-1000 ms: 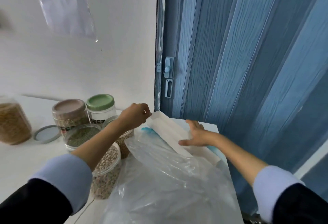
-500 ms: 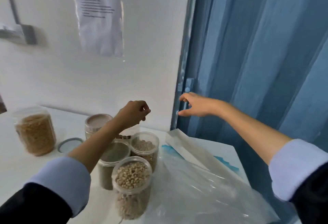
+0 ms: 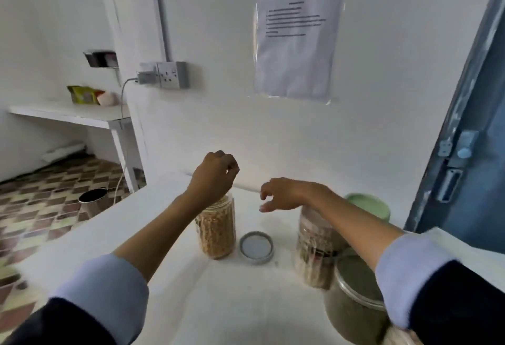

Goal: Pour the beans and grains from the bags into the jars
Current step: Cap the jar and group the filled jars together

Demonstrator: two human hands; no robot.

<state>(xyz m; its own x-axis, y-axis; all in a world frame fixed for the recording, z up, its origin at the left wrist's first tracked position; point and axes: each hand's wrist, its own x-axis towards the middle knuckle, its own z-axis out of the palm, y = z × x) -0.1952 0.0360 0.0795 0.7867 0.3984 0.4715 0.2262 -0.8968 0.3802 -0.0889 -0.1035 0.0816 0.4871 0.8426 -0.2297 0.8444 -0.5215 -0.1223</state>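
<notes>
The left hand (image 3: 214,178), fingers curled on nothing visible, hovers directly over the upright open jar of beans (image 3: 217,231); the right hand (image 3: 287,194), loosely open and empty, is farther off.

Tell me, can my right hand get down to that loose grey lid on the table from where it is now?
Probably yes. The right hand hovers empty above the table, and the grey lid lies flat just below and in front of it, in the open gap between the yellow-grain jar and the labelled jar. Nothing covers it.

White table (image 3: 235,303), grey lid (image 3: 256,247), pale green jar lid (image 3: 369,206), blue door (image 3: 475,153), brown-and-cream checked floor (image 3: 41,208).
</notes>
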